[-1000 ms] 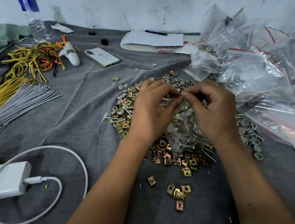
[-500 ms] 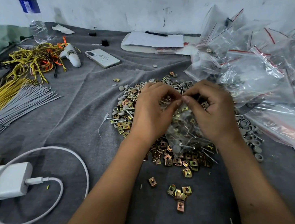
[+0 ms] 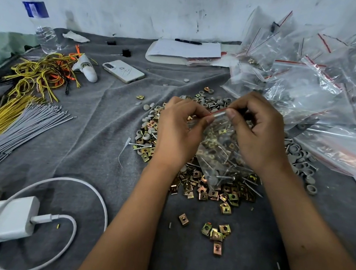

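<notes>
Two hands on one small bag: left hand (image 3: 177,132) and right hand (image 3: 261,135) both pinch the red zip strip (image 3: 217,115) of the clear bag (image 3: 222,154), thumbs close together along the seal and the other fingers curled behind it. The bag hangs from that pinch over the pile of brass clip nuts (image 3: 205,191) on the grey cloth (image 3: 105,124). I can't tell whether its lower end rests on the pile or clears it. It is loaded with clip nuts, long screws and grey caps. Main risk as I see it is a partial seal: if the thumbs skip a stretch of the strip, or a part sits up in the track, the zip gapes and the count spills back into the pile, where it can't be told from loose stock. Second risk is the screws: they lie crosswise low in the bag, so squeezing the body instead of the strip could push a point through the film. Third is a slip: thin film, a heavy load and only fingertip grip, so a drop lands on the pile and scatters nuts toward the loose clips (image 3: 215,234) nearer me. The heap of filled bags (image 3: 316,85) sits just beside the right hand, so a wide elbow swing could drag one down.
</notes>
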The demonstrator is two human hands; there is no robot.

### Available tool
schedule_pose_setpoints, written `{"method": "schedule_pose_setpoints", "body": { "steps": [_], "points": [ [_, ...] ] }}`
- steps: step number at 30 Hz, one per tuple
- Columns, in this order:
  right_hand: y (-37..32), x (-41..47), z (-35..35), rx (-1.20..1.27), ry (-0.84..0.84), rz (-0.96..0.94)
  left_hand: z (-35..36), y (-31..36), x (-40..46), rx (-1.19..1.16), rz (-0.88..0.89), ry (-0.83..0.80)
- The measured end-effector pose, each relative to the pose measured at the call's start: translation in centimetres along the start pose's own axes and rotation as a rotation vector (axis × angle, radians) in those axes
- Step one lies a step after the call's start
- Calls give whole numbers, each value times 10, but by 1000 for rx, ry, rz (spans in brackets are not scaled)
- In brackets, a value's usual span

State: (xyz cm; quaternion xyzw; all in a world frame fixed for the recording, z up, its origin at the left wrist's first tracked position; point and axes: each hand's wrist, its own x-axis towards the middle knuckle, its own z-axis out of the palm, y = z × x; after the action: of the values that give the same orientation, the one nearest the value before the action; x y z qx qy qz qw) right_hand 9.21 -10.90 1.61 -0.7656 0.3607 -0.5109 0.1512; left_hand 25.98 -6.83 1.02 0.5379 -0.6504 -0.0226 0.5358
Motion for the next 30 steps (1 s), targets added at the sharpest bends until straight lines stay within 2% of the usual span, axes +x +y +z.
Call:
{"method": "schedule_pose_setpoints", "body": {
  "steps": [11,17,22,27,30],
  "points": [
    [6,-2,4,91,54,115,-1,-3,0,-133,-161,-2],
    [7,-1,-2,209,153,235,0,-8,-2,-310,-369,-20],
    [9,-1,-1,213,152,247,1,-12,-2,-420,-407,3],
    [17,0,-3,295,245,307,2,-18,-3,-564,-449,84],
    [21,0,-3,296,240,297,3,-19,-3,-615,-455,85]
  ]
}}
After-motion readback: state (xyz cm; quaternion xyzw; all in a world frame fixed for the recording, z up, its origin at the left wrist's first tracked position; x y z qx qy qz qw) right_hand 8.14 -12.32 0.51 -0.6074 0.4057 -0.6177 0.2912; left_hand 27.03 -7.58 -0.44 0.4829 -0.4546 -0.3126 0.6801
